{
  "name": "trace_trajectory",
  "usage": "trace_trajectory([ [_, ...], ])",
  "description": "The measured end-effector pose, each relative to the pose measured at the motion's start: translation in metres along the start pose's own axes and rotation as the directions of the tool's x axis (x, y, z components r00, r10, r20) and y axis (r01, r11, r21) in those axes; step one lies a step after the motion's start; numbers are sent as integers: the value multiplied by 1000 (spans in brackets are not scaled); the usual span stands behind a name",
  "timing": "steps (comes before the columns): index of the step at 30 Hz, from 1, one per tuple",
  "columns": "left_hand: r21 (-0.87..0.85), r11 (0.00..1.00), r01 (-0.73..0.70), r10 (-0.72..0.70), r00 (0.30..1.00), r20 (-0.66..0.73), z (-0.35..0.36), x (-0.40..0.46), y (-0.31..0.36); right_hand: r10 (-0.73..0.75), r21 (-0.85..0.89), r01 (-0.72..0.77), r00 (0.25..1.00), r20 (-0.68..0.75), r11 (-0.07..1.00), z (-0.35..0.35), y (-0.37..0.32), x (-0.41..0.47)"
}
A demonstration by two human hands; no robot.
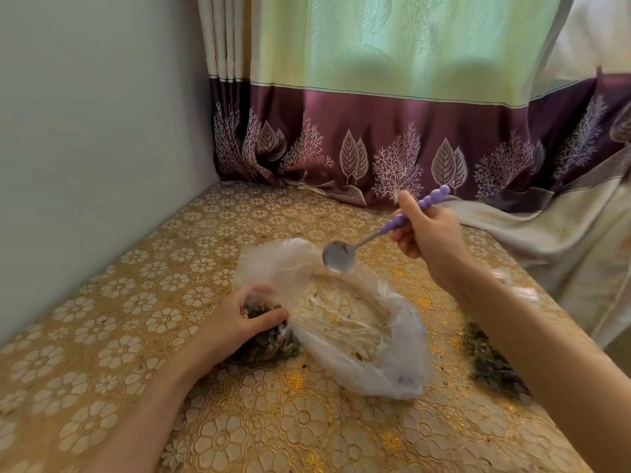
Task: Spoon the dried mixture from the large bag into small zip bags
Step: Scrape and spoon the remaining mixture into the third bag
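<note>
- Your right hand (426,233) has a closed grip on the spoon (372,237), fingers wrapped round its purple beaded handle, thumb up along it.
- The spoon's bowl hangs in the air above the far edge of the big bag (358,322). It looks empty but for a fleck or two.
- Your left hand (239,322) curls its grip round a small bag (269,336), thumb across the front, holding it on the tabletop (119,336) right against the big bag's left side.
- The small bag looks well filled with a dark mix, brown and green with pale bits.
- The big bag lies slack and flattened, its clear plastic crumpled, with only scattered crumbs showing inside. It seems close to spent.
- Another dark filled bag (491,360) lies to the right, partly hidden behind your right forearm.
- You look to be between scoops, the spoon free of both bags.
- Next, you would likely dip the spoon into the big bag's mouth and scrape together what remains. That calls for a low angle along the plastic, and the left hand keeping the small bag's mouth open and upright.
</note>
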State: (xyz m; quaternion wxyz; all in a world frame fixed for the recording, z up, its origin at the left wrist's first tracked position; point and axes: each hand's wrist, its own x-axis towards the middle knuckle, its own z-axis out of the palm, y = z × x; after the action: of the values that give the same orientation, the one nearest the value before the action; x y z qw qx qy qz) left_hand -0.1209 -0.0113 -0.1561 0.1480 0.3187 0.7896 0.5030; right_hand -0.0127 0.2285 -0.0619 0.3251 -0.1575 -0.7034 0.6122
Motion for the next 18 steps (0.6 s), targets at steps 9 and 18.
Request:
trace_trajectory([
  [9,0,1000,1,-1,1000,-13,0,-1,0,153,-292,-61,941,302,954,-11,32,-14],
  [18,12,1000,3,-3,1000,-15,0,0,-2,272,-341,-115,847,457,933,-20,40,-10],
])
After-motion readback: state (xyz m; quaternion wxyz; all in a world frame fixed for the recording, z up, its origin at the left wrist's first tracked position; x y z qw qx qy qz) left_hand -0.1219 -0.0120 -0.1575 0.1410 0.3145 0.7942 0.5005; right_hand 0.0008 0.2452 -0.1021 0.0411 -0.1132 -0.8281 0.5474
